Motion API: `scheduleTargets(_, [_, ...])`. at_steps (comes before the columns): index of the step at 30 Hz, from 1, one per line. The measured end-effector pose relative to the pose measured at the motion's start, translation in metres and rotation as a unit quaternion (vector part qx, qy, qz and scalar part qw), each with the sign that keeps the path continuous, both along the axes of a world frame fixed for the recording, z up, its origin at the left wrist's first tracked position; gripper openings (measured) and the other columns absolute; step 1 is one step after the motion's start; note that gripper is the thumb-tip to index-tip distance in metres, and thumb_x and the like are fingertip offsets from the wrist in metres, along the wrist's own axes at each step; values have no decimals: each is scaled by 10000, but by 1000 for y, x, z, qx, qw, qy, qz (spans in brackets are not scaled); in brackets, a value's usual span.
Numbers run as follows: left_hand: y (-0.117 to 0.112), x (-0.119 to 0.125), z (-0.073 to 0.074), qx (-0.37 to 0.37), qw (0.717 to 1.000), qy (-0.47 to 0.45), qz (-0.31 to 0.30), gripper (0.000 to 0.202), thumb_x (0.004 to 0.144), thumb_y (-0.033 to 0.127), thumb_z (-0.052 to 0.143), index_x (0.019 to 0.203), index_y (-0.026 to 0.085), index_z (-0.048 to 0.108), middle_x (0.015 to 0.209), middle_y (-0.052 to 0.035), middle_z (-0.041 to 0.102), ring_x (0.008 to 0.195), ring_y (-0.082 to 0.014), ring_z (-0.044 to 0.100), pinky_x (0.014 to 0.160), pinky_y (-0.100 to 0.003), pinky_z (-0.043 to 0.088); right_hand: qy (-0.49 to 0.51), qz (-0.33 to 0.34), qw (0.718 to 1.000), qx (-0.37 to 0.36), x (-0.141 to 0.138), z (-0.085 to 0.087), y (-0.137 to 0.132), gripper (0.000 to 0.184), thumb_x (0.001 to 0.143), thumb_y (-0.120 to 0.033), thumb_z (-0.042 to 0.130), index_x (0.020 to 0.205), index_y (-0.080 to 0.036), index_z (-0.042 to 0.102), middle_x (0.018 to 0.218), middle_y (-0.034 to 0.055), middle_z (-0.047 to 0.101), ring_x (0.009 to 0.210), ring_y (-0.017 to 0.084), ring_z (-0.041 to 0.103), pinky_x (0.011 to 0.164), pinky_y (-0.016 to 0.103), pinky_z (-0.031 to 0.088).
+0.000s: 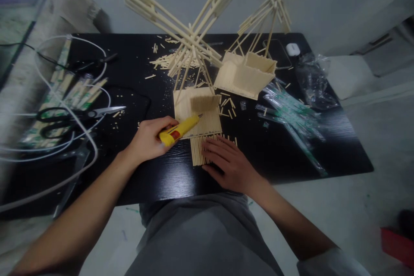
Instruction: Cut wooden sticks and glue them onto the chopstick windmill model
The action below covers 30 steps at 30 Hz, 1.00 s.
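My left hand is closed around a yellow glue gun, its dark tip pointing up and right over a square panel of wooden sticks. A short upright wall of sticks stands on that panel, and a crossed-blade stick windmill rises behind it. My right hand lies with fingers stretched over a smaller flat row of sticks, which sits against the panel's near edge. Part of this row is hidden under the fingers.
A second stick windmill stands at the back right with a box-like base. Scissors, a pale cable and bundled sticks lie left. Clear plastic wrappers lie right; cut stick pieces are scattered behind.
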<state>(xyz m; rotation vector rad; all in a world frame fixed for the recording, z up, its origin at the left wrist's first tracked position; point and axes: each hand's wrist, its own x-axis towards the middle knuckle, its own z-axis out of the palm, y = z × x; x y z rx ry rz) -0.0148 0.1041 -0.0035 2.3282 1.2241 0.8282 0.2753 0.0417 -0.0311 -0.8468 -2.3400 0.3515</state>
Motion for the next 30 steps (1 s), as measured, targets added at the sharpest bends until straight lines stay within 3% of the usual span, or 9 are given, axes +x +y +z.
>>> scheduleTargets(14, [3, 4, -9, -21, 998, 30, -57, 185, 975, 374, 693, 905, 204, 680, 753, 9, 704, 645, -141, 608, 673, -275, 470, -55, -8, 998, -24, 39, 13, -6, 319, 1019, -258, 700, 1336, -225, 690, 1445, 106, 723, 1451, 266, 611, 1255, 565, 467])
scheduleTargets(22, [4, 6, -8, -19, 997, 20, -68, 315, 979, 513, 720, 928, 203, 687, 768, 2, 727, 654, -151, 641, 670, -281, 479, -54, 3, 998, -11, 26, 6, -4, 311, 1046, -257, 667, 1351, -199, 694, 1456, 101, 718, 1452, 264, 609, 1255, 560, 474])
scheduleTargets(30, [4, 6, -8, -26, 997, 23, -68, 310, 972, 505, 733, 930, 201, 687, 768, 0, 728, 647, -149, 639, 677, -282, 475, -41, 2, 999, 6, 14, 4, 0, 295, 1044, -266, 669, 1331, -211, 711, 1404, 94, 749, 1406, 263, 649, 1242, 540, 497])
